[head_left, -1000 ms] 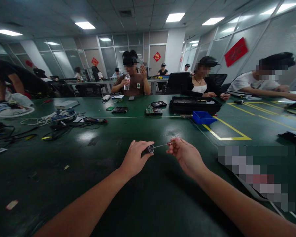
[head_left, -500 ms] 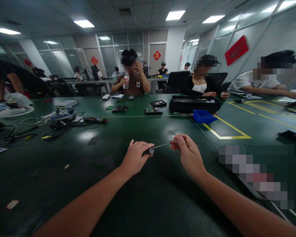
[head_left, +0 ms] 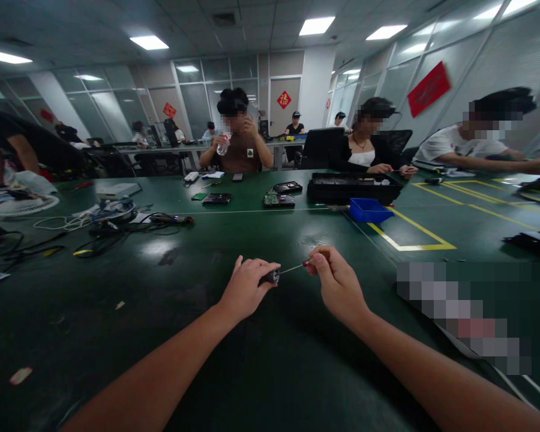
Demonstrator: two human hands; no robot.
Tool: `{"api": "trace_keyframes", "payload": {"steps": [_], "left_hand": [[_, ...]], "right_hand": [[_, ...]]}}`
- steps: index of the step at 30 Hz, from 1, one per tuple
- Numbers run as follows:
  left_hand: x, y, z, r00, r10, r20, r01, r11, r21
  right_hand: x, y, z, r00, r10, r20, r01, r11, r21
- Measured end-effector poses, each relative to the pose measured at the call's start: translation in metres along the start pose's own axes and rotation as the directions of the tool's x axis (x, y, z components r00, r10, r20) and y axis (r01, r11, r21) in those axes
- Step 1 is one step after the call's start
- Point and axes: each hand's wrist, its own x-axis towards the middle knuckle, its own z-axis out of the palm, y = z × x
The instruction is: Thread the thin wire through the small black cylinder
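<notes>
Spanning the lower view, the green bench point(head_left: 175, 324) carries a long black tray point(head_left: 354, 189) toward its far edge, with a blue bin point(head_left: 371, 210) just before the tray's near side and, toward the bench's left edge, a tangle of cables point(head_left: 112, 223). Above the bench's near middle, the right hand point(head_left: 339, 282) grips the red handle of a screwdriver point(head_left: 293, 268), and the left hand point(head_left: 245, 287) grips a small dark cylinder point(head_left: 272, 276), its open-looking end facing the screwdriver's tip; whether the two touch cannot be determined.

Green tabletop point(head_left: 184, 312), black office chair point(head_left: 319, 149), red wall hangings point(head_left: 429, 89), lit ceiling panels point(head_left: 317, 26)
</notes>
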Motion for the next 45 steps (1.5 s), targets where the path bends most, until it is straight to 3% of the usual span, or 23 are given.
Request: {"api": "trace_keyframes", "payload": {"steps": [4, 12, 20, 23, 26, 31, 35, 39, 45], "left_hand": [[-0.001, 0.000, 0.001, 1.000, 0.008, 0.007, -0.008, 1.000, -0.002], [0.002, -0.004, 0.000, 0.999, 0.012, 0.033, -0.011, 1.000, -0.027], [0.006, -0.007, -0.003, 0.977, -0.183, -0.107, 0.134, 0.925, -0.356], [0.008, -0.009, -0.007, 0.964, -0.252, -0.079, 0.178, 0.841, -0.511], [0.008, -0.005, -0.016, 0.960, -0.277, -0.028, 0.214, 0.801, -0.559], [0.006, 0.020, -0.027, 0.979, -0.185, 0.089, 0.205, 0.923, -0.325], [0.006, 0.034, -0.015, 0.971, -0.108, 0.214, 0.127, 0.989, -0.078], [0.010, 0.039, 0.004, 0.945, -0.097, 0.313, 0.051, 0.987, 0.152], [0.019, 0.044, 0.017, 0.948, -0.079, 0.307, -0.012, 0.959, 0.282]], "right_hand": [[0.000, -0.002, 0.000, 0.999, 0.003, 0.032, -0.002, 1.000, -0.024], [0.004, -0.003, -0.002, 0.999, -0.012, 0.048, 0.023, 0.970, -0.244], [0.005, 0.000, -0.003, 1.000, -0.006, 0.028, 0.012, 0.973, -0.229], [0.004, -0.002, -0.005, 1.000, -0.004, 0.025, 0.009, 0.978, -0.210], [0.005, -0.002, -0.007, 1.000, -0.004, 0.012, 0.006, 0.981, -0.195], [0.006, -0.003, -0.009, 1.000, -0.016, -0.002, 0.016, 0.981, -0.193], [0.006, -0.002, -0.009, 1.000, -0.013, 0.002, 0.013, 0.979, -0.203], [0.006, 0.000, -0.010, 1.000, -0.007, 0.007, 0.008, 0.979, -0.204], [0.006, 0.000, -0.009, 1.000, -0.005, 0.014, 0.008, 0.978, -0.207]]}}
